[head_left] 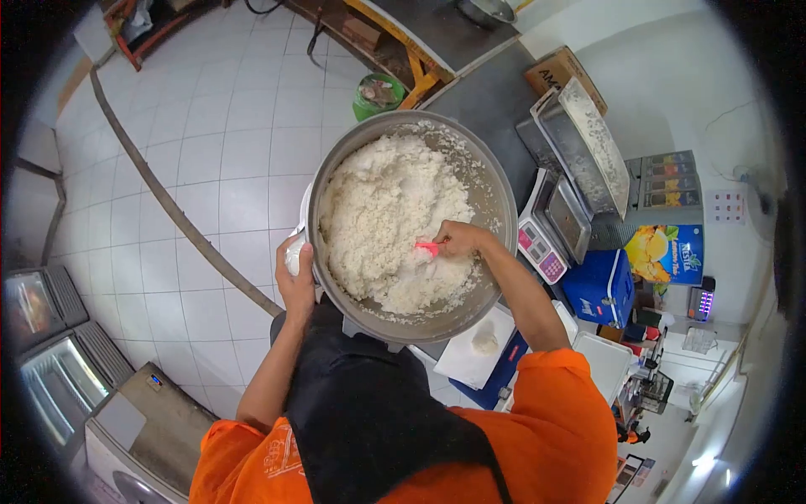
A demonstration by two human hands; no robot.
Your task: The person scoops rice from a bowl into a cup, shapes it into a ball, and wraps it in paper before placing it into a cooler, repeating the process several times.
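A large round metal pot (pixel 497 172) full of cooked white rice (pixel 378 210) is in front of me. The rice is heaped toward the left, and loose grains cling to the right inner wall. My left hand (pixel 295 281) grips the pot's left side at the rim, beside a shiny silver-white piece. Inside the pot, my right hand (pixel 457 240) is closed around a utensil with a red-pink part (pixel 428 248) showing. The rest of that utensil is hidden by the hand and the rice, so its kind is unclear.
To the right stand a digital scale (pixel 541 249), a rice-specked metal pan (pixel 588 139) and a blue cooler box (pixel 598 290). A white tray (pixel 474 349) lies near my right elbow. Beyond the pot, a green bin (pixel 375 97) sits on the tiled floor (pixel 201 151).
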